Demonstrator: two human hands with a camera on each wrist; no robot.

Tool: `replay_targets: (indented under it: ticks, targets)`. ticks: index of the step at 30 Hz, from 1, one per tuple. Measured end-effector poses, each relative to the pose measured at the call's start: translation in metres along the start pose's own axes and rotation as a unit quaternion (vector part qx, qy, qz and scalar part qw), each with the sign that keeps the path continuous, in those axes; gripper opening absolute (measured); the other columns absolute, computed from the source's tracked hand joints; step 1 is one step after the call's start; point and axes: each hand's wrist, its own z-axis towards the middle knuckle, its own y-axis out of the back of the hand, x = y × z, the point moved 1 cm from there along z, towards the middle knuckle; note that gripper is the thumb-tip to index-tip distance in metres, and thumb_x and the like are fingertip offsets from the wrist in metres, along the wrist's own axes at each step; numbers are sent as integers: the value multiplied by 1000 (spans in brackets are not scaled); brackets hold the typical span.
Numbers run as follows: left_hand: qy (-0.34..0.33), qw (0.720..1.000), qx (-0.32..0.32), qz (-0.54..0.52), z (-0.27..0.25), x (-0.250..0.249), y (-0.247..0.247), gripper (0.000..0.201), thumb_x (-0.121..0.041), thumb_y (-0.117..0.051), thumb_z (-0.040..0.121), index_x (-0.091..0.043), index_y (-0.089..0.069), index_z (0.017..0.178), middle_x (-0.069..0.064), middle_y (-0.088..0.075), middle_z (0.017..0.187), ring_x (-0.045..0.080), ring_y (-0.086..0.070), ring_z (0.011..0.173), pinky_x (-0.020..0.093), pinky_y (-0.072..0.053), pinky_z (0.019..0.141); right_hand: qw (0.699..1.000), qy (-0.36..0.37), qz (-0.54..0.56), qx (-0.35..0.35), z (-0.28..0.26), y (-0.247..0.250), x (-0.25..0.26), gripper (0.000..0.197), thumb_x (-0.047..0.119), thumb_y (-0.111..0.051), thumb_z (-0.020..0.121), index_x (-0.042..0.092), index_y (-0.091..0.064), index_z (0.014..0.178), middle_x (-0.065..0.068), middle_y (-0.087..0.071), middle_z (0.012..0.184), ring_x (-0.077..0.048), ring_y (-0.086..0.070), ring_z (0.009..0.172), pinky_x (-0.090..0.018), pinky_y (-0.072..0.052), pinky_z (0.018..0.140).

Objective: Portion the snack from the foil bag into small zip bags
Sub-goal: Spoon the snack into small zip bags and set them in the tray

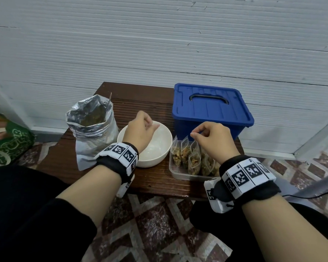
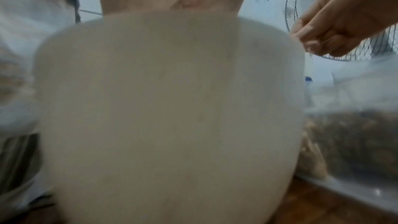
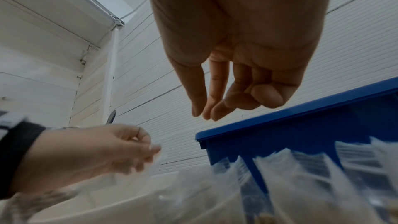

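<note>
An open foil bag (image 1: 92, 127) of snack stands at the table's left, a spoon handle (image 1: 109, 103) sticking out of it. Next to it is a white bowl (image 1: 159, 154) (image 2: 168, 108). My left hand (image 1: 152, 125) (image 3: 148, 149) hovers over the bowl and pinches what looks like a clear empty zip bag (image 3: 150, 166). Several filled zip bags (image 1: 189, 157) stand upright in a clear tray (image 1: 180, 174). Just above their tops hangs my right hand (image 1: 194, 134) (image 3: 202, 115) (image 2: 312, 43). Its fingers point down loosely, with nothing between them.
A blue lidded box (image 1: 210, 108) (image 3: 280, 134) sits behind the tray. The small dark wooden table (image 1: 150, 180) stands against a white wall. A green bag (image 1: 9, 146) lies on the floor at the left. A fan (image 2: 301, 6) stands to the right.
</note>
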Motion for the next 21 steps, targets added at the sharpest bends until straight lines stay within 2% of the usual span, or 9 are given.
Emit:
replay_targets:
  ticks: [3,6,8,10,12,14,17,19,21]
  targets:
    - [-30,993,-31,-113,-2,-18,4,24,-22,-69,88,-27,-45,87,-1,-59,84,12,-65,73,18,-49,67,999,17,30,-3,-2,-4,8,7,30,-66,87,23,-68,89,5,-64,81,-7,-58,78,-27,-50,75]
    - [-33,979,-36,-196,-6,-32,2,21,-15,-65,90,-24,-49,99,-3,-64,79,3,-69,73,7,-45,71,998,26,48,7,-2,-9,14,19,35,-66,87,21,-69,99,4,-66,87,-8,-60,84,-24,-49,77]
    - [-29,971,-40,-235,-9,-40,0,19,-13,-65,90,-23,-52,102,-6,-64,73,-1,-69,74,11,-48,76,997,24,66,23,-3,-11,16,28,40,-67,85,20,-68,105,4,-67,91,-6,-60,87,-16,-45,74]
    - [-20,965,-43,-258,-13,-47,-2,17,-15,-65,90,-22,-55,103,-2,-62,80,-5,-66,70,15,-50,70,994,22,91,52,-4,-13,18,32,44,-67,83,20,-69,105,5,-68,92,-5,-61,88,-11,-43,71]
    - [-7,960,-46,-276,-16,-52,-3,17,-15,-64,91,-18,-57,106,0,-60,88,-8,-65,68,10,-47,63,989,18,122,78,-5,-14,19,26,42,-69,82,20,-70,95,4,-69,88,-6,-62,84,-13,-46,70]
    - [5,954,-48,-297,-17,-54,-4,15,-17,-62,93,-19,-56,106,1,-63,93,-2,-68,78,16,-53,72,986,12,147,78,-5,-14,19,13,34,-71,83,21,-71,82,1,-70,81,-10,-63,78,-20,-48,70]
    - [35,948,-66,-309,-16,-49,-4,12,-18,-62,93,-22,-55,101,-6,-69,79,11,-70,91,36,-50,94,979,-8,197,52,-3,-9,17,14,23,-71,84,22,-67,71,3,-68,74,-7,-61,68,-21,-48,66]
    - [49,948,-75,-305,-16,-46,-2,12,-17,-62,92,-23,-54,99,-9,-71,73,13,-69,94,43,-49,97,972,-22,230,33,-1,-4,15,16,20,-71,84,20,-65,70,2,-68,75,-7,-60,67,-18,-48,63]
    - [49,953,-61,-291,-17,-44,-2,15,-16,-63,92,-23,-53,101,-8,-71,79,10,-67,93,44,-49,98,969,-34,245,13,0,0,13,16,20,-70,85,20,-64,70,1,-68,76,-6,-58,64,-12,-43,54]
